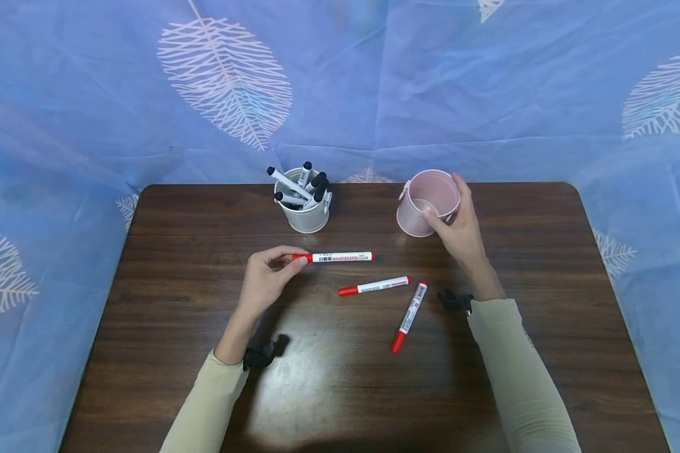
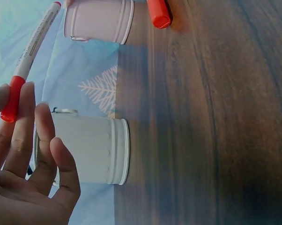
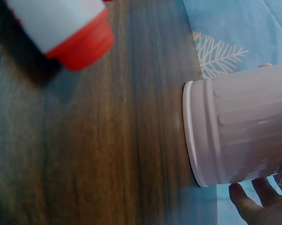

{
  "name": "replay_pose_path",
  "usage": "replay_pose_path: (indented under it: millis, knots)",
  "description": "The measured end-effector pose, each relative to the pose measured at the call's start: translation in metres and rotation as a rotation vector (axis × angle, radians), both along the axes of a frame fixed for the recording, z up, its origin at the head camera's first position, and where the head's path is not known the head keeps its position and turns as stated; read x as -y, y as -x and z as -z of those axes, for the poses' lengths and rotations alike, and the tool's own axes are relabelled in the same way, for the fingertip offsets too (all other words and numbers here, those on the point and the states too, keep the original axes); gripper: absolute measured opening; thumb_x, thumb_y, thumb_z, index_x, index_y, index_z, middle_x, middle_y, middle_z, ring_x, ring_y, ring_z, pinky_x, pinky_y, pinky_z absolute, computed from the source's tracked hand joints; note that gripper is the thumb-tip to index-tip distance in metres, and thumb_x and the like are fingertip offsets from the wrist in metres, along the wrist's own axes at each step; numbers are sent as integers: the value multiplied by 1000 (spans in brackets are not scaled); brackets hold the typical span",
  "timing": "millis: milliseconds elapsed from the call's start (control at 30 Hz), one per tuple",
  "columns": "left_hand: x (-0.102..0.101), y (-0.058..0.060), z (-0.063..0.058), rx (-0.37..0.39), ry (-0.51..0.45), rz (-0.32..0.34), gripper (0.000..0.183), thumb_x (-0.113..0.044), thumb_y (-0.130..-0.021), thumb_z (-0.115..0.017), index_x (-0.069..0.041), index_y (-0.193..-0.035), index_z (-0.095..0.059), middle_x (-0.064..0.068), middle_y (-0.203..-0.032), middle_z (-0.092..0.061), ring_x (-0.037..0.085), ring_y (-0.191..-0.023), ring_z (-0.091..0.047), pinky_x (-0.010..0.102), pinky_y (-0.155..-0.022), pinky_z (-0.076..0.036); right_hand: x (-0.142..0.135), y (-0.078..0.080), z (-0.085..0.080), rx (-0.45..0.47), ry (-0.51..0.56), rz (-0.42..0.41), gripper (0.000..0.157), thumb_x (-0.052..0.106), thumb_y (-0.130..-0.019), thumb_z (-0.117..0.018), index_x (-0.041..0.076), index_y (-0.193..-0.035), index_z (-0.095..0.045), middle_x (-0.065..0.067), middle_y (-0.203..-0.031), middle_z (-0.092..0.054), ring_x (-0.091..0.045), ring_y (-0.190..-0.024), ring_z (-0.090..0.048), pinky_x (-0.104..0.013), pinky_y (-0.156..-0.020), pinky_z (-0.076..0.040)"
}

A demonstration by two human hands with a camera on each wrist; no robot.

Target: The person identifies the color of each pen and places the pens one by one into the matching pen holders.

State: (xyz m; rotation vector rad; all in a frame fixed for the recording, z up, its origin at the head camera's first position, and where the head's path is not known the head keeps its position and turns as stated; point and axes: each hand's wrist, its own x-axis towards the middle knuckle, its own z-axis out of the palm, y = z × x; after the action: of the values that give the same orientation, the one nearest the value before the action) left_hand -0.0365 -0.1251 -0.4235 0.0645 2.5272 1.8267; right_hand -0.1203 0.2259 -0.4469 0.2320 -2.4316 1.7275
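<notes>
My left hand (image 1: 263,280) pinches a red whiteboard marker (image 1: 342,257) by its red cap, thumb against fingers. The marker is held level above the table in the head view, its white barrel pointing right. In the left wrist view the other fingers of that hand are spread loosely below the marker (image 2: 36,44). My right hand (image 1: 461,229) grips a small pink bucket (image 1: 413,217) at its right side, with the thumb near the front rim and fingers behind. The bucket stands upright near the back edge, and no pens show inside it.
A white bucket (image 1: 308,220) holding several black-capped markers stands at the back, left of the pink one. Two more red markers, one nearly level (image 1: 382,285) and one slanted (image 1: 412,308), lie on the dark wooden table (image 1: 164,302). Blue leaf-patterned cloth (image 1: 340,82) hangs behind.
</notes>
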Motion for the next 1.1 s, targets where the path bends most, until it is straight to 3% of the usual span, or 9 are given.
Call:
replay_pose_path:
  millis: [300, 533, 900, 1100]
  knots:
    - [-3, 6, 3, -89, -50, 35, 16, -3, -90, -72, 1, -105, -75, 13, -79, -61, 33, -74, -49, 23, -58, -38, 0, 0, 3, 5, 8, -1, 84, 9, -91, -71, 3, -157, -18, -25, -152, -31, -44, -135, -34, -63, -109, -26]
    - [-6, 18, 19, -131, -75, 44, 19, -12, -90, -75, -6, -108, -77, 7, -88, -72, 25, -79, -55, 25, -59, -42, -1, 3, 5, -3, 19, -3, 84, 7, -90, -71, 0, -155, -19, -25, -150, -32, -43, -134, -36, -62, -108, -28]
    - [-12, 23, 17, -134, -115, 47, 18, -13, -89, -76, -10, -107, -78, 4, -90, -72, 28, -82, -55, 28, -66, -46, 1, -1, 0, 2, 7, -6, 84, 4, -90, -70, -1, -155, -18, -27, -151, -31, -46, -135, -34, -63, -108, -27]
    - [-22, 29, 9, -137, -108, 30, 20, -6, -89, -74, -4, -109, -77, 11, -95, -71, 25, -86, -56, 28, -72, -47, -1, 0, -2, 22, 11, -14, 85, 4, -89, -71, 1, -156, -18, -25, -151, -31, -43, -136, -35, -62, -109, -28]
